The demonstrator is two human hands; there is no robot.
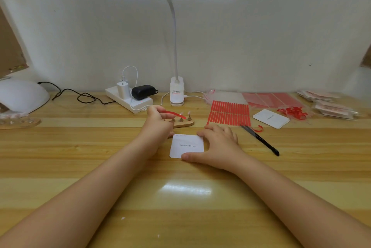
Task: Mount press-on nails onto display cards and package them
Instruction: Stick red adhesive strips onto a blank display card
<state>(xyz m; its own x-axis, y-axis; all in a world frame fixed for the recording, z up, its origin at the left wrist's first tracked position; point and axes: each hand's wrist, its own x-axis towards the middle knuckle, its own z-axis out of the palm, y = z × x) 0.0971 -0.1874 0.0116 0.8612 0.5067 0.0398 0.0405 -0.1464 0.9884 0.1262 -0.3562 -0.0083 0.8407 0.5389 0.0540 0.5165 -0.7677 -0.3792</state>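
Observation:
A white display card [185, 143] printed "Handmade Nail" lies flat on the wooden table in front of me. My right hand [217, 144] rests on its right edge, thumb against the near corner, fingers spread. My left hand [158, 119] is raised just behind the card and pinches a thin red strip [175, 113] that sticks out to the right. Behind that hand a small wooden stand [183, 122] carries press-on nails on little pegs. A sheet of red strips [229, 112] lies to the right of the stand.
Black tweezers [261, 140] lie right of the card, with a second white card [271, 118] and peeled red strips [293, 112] beyond. Clear bags [325, 103] are stacked far right. A power strip [128, 97], lamp base [176, 91] and white nail lamp [22, 95] line the back.

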